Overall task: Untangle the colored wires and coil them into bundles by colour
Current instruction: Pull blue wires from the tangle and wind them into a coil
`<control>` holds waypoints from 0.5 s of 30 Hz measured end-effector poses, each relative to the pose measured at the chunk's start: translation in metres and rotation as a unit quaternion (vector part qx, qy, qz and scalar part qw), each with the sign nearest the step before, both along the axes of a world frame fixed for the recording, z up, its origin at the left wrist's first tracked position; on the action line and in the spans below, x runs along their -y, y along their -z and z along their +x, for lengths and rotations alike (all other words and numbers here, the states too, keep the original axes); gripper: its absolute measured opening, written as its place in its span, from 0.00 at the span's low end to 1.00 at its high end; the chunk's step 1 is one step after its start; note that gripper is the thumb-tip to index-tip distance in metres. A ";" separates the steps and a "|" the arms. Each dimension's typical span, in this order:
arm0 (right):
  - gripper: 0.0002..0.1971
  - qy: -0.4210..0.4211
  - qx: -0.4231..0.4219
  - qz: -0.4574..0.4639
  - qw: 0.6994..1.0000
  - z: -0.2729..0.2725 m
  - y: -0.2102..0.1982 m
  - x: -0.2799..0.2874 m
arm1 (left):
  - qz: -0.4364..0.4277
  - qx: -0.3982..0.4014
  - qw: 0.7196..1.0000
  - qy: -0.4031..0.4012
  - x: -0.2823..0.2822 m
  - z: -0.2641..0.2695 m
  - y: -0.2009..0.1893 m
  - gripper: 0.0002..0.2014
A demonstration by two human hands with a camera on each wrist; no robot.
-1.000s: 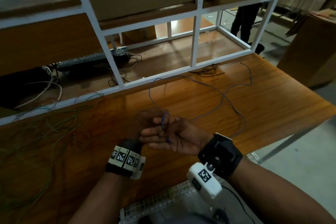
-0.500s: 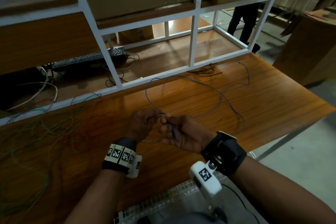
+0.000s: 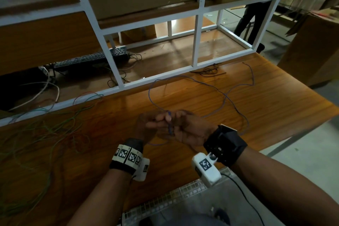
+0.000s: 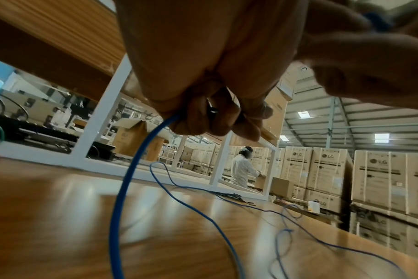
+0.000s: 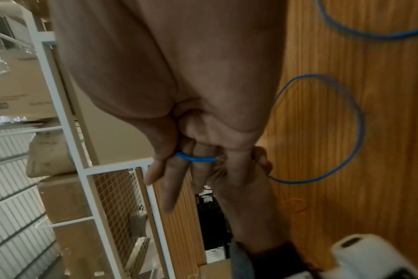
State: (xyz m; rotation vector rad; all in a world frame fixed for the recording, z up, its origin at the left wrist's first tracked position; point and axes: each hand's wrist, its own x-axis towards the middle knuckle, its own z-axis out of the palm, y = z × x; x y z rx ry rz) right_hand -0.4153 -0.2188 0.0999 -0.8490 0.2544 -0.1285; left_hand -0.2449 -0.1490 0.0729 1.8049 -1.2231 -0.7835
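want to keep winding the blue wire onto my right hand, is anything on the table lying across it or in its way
Nothing visible does. The blue wire trails loose over bare table to the right hand. It crosses only itself. The green and red tangle lies apart on the left; the black wire bundle sits near the frame.

Head view looks down from above; both close wrist views share the blue wire [image 4: 122,188].

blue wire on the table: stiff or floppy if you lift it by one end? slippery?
Likely floppy: the blue wire lies in loose wandering loops on the table and droops in an arc from the left hand. Probably light for its length, being thin. It may hold some curl: a round loop stands beside the right hand. Slipperiness can't be judged.
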 end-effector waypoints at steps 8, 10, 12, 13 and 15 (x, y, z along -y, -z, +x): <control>0.16 0.232 0.082 0.004 0.969 0.024 -0.005 0.009 | 0.039 0.005 0.999 -0.013 -0.007 -0.029 0.009 0.17; 0.14 0.308 0.032 -0.202 0.929 0.027 0.007 0.011 | 0.032 -0.048 0.998 0.004 -0.013 -0.029 0.011 0.12; 0.12 0.333 -0.033 -0.395 0.855 0.029 0.023 0.017 | 0.054 -0.063 0.997 -0.006 -0.020 -0.027 0.010 0.11; 0.12 0.315 -0.071 -0.471 0.821 0.029 0.030 0.021 | 0.061 -0.062 0.996 -0.007 -0.023 -0.025 0.008 0.12; 0.10 0.232 -0.132 -0.601 0.753 0.026 0.042 0.029 | 0.076 -0.074 0.994 -0.034 -0.029 -0.015 0.006 0.11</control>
